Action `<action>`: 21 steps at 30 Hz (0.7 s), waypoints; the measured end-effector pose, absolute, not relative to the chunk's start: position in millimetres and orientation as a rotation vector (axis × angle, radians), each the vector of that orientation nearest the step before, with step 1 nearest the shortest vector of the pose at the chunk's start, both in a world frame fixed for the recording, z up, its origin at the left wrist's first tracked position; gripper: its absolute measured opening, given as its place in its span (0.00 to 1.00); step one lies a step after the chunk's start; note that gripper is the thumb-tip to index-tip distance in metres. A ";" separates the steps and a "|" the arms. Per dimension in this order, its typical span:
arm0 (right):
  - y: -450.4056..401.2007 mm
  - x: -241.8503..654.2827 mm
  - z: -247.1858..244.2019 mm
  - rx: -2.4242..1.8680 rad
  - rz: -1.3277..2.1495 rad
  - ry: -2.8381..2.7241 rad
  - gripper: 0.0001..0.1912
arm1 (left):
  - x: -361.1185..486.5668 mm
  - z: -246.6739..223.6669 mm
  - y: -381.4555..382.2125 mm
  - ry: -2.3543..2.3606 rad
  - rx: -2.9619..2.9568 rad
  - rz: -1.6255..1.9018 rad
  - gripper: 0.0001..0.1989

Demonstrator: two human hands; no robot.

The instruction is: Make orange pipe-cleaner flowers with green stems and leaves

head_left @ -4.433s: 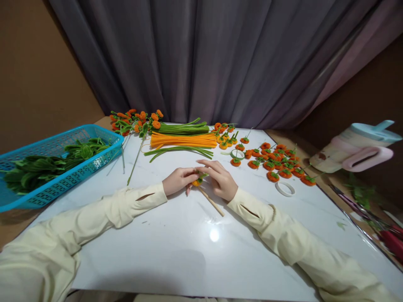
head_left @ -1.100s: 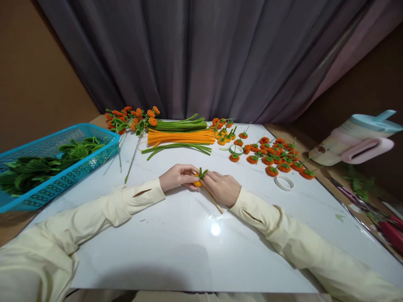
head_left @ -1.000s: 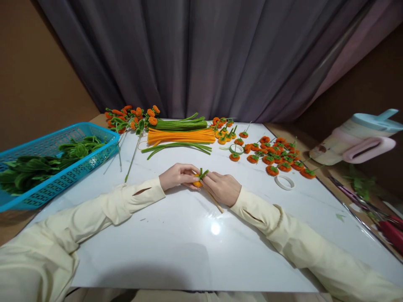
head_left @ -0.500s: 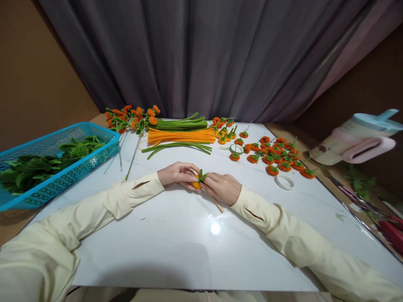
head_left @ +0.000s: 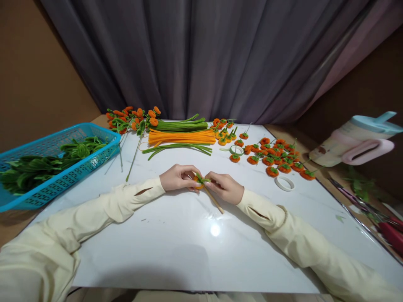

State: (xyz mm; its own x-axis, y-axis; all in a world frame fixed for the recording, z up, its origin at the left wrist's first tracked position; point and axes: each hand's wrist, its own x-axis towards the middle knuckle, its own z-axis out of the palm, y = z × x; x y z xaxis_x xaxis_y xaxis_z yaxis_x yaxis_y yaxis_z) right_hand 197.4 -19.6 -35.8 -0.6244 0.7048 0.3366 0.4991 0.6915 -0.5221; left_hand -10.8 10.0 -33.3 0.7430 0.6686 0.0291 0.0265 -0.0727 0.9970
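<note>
The left hand (head_left: 179,178) grips the small yellow-orange flower (head_left: 198,184) between thumb and fingers, above the front middle of the table (head_left: 151,251). The right hand (head_left: 226,187) pinches the flower's green strands (head_left: 205,180) at its fingertips. The two hands are close together, separated by a narrow gap. Compared with the preceding frame, the strands lean lower toward the right hand, and more of the wooden stick (head_left: 215,202) is exposed beneath the fingers. The orange strips (head_left: 182,137) remain behind the hands.
</note>
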 end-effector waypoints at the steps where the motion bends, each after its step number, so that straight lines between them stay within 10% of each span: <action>1: -19.5 197.4 -33.8 -0.918 0.575 -2.361 0.11 | -10.8 -33.8 9.4 0.575 1.599 0.597 0.14; 13: -24.7 189.0 -31.0 -0.935 0.627 -2.265 0.07 | -9.7 -37.2 3.3 0.570 1.711 0.679 0.13; 21: -24.7 181.1 -36.9 -0.996 1.284 -1.735 0.10 | -3.8 -30.2 -5.7 0.683 1.673 0.779 0.12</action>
State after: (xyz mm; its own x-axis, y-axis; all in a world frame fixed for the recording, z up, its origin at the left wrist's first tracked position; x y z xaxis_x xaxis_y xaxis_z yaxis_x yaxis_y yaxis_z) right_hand 181.1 -24.7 -36.9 -0.4193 0.9004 0.1159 0.1523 0.1956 -0.9688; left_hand -3.8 -5.7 -30.2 0.6158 0.7741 0.1468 0.0439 -0.2197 0.9746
